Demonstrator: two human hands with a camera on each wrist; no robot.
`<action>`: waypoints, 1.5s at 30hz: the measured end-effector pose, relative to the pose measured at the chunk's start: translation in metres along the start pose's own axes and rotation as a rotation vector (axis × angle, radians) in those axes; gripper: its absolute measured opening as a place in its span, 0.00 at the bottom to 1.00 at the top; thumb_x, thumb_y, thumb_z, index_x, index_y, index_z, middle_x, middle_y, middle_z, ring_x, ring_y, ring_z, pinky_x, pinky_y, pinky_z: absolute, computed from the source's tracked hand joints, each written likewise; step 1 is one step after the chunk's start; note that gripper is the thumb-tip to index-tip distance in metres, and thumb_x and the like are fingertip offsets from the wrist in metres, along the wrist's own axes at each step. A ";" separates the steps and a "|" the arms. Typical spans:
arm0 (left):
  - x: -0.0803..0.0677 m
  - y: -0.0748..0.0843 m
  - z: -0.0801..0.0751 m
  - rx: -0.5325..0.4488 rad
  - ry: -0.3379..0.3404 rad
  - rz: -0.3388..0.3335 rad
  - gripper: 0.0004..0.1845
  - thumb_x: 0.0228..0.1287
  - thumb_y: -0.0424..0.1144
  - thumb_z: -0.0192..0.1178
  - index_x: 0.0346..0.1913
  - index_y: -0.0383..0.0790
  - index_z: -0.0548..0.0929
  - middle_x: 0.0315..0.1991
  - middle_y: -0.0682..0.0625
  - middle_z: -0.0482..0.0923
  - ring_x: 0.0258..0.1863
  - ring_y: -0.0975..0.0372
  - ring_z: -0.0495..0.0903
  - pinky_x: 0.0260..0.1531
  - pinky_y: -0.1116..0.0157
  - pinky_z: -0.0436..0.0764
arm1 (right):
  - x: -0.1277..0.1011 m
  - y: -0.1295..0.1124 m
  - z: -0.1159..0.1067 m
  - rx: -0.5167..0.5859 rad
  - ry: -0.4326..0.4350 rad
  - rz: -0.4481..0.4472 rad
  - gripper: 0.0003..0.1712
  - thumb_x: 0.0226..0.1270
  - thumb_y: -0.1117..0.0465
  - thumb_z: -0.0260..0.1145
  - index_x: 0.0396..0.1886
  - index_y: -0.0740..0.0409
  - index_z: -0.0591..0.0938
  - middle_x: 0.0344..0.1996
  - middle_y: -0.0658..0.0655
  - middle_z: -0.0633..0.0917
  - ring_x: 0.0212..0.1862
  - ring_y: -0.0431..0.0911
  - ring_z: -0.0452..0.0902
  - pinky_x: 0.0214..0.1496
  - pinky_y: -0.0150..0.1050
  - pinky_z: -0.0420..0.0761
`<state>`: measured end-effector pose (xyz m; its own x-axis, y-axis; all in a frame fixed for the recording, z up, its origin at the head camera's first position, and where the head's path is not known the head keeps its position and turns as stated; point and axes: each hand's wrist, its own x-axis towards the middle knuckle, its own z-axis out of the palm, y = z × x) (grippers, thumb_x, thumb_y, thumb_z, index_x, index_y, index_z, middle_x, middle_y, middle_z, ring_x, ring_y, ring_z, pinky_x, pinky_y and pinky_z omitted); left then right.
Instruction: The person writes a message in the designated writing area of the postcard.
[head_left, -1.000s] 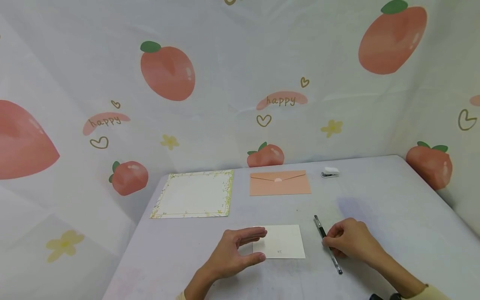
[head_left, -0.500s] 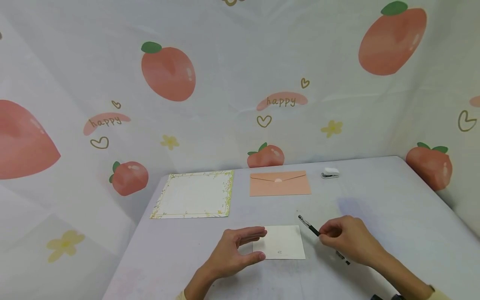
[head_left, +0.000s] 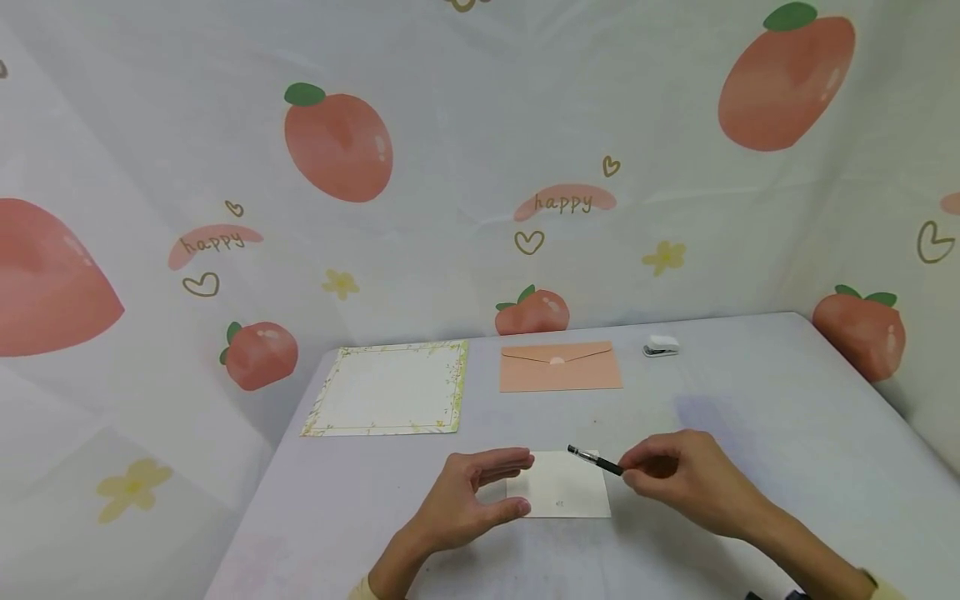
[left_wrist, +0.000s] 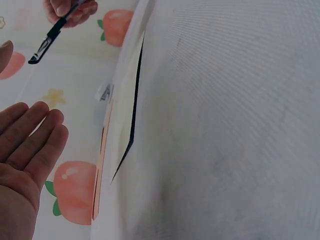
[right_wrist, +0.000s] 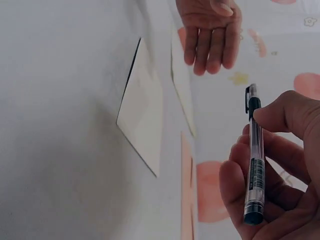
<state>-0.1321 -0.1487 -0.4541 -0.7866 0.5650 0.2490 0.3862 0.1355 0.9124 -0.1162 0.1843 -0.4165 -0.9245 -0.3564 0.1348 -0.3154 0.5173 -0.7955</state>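
Right hand: fingers curled round a black pen, lifted off the table, its tip pointing left over the card's far right corner.
Left hand: released, fingers straight, thumb apart, at the card's left edge; whether the fingers touch the card cannot be told.
Card: small cream sheet lying flat near the table's front edge, between the two hands.
Table: pale cloth-covered surface.
Bordered paper: far left, flat.
Pink envelope: far centre, right of the bordered paper.
White stapler: far right, beside the envelope.
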 end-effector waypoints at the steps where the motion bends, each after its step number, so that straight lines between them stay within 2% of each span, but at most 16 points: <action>1: 0.001 0.000 0.000 0.003 -0.001 0.003 0.28 0.60 0.34 0.72 0.64 0.38 0.79 0.58 0.43 0.83 0.57 0.46 0.83 0.59 0.54 0.80 | 0.001 -0.001 0.001 0.003 0.001 -0.019 0.05 0.64 0.55 0.73 0.35 0.37 0.88 0.31 0.41 0.88 0.32 0.35 0.82 0.34 0.32 0.83; 4: 0.002 0.001 0.000 -0.003 -0.006 0.003 0.28 0.61 0.36 0.72 0.64 0.39 0.79 0.58 0.43 0.83 0.56 0.46 0.83 0.60 0.57 0.80 | 0.002 -0.004 0.003 0.000 0.011 -0.072 0.08 0.63 0.57 0.74 0.35 0.35 0.87 0.31 0.38 0.87 0.32 0.36 0.82 0.34 0.32 0.83; 11: 0.008 0.006 0.002 -0.017 -0.026 0.012 0.26 0.62 0.39 0.71 0.64 0.45 0.79 0.57 0.52 0.84 0.55 0.48 0.84 0.58 0.58 0.82 | 0.005 -0.008 0.009 0.026 0.011 -0.159 0.11 0.61 0.61 0.75 0.35 0.36 0.87 0.29 0.39 0.86 0.30 0.36 0.80 0.32 0.31 0.82; 16: 0.012 0.009 0.005 -0.048 -0.041 0.033 0.24 0.62 0.38 0.71 0.62 0.43 0.81 0.56 0.49 0.85 0.53 0.52 0.86 0.56 0.59 0.83 | 0.007 -0.009 0.015 0.041 0.015 -0.227 0.12 0.59 0.63 0.76 0.35 0.38 0.87 0.29 0.39 0.86 0.30 0.36 0.79 0.31 0.31 0.81; 22: 0.016 0.013 0.011 -0.054 -0.053 0.041 0.22 0.63 0.39 0.70 0.60 0.40 0.82 0.53 0.44 0.86 0.48 0.51 0.88 0.53 0.59 0.85 | 0.010 -0.010 0.022 0.054 0.017 -0.279 0.12 0.59 0.62 0.76 0.36 0.39 0.86 0.28 0.38 0.85 0.29 0.35 0.79 0.31 0.31 0.81; 26: 0.018 0.014 0.015 -0.037 -0.044 0.043 0.20 0.64 0.39 0.69 0.58 0.43 0.83 0.51 0.47 0.87 0.44 0.52 0.89 0.50 0.61 0.86 | 0.011 -0.011 0.025 0.039 0.030 -0.294 0.13 0.58 0.62 0.77 0.36 0.38 0.86 0.28 0.38 0.84 0.29 0.35 0.78 0.30 0.31 0.80; 36: 0.023 0.017 0.020 0.060 -0.011 0.081 0.13 0.67 0.41 0.67 0.51 0.42 0.86 0.41 0.51 0.89 0.34 0.70 0.87 0.37 0.65 0.88 | 0.014 -0.012 0.032 0.045 0.037 -0.334 0.15 0.55 0.63 0.79 0.37 0.38 0.86 0.28 0.37 0.84 0.29 0.34 0.78 0.30 0.31 0.80; 42: 0.023 0.018 0.021 0.097 0.005 0.103 0.07 0.67 0.39 0.67 0.44 0.42 0.88 0.35 0.54 0.89 0.28 0.73 0.85 0.29 0.67 0.88 | 0.014 -0.012 0.033 0.036 0.029 -0.329 0.15 0.57 0.63 0.78 0.39 0.39 0.86 0.30 0.40 0.86 0.30 0.34 0.78 0.32 0.31 0.81; 45: 0.022 0.018 0.021 0.102 0.009 0.110 0.07 0.66 0.38 0.67 0.43 0.41 0.88 0.34 0.53 0.89 0.27 0.73 0.85 0.28 0.67 0.87 | 0.013 -0.012 0.034 0.004 0.030 -0.300 0.13 0.58 0.60 0.77 0.38 0.36 0.86 0.30 0.38 0.85 0.31 0.34 0.78 0.33 0.30 0.80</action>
<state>-0.1325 -0.1162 -0.4394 -0.7410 0.5738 0.3488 0.5168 0.1558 0.8418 -0.1168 0.1470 -0.4249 -0.7960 -0.4700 0.3814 -0.5747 0.3893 -0.7198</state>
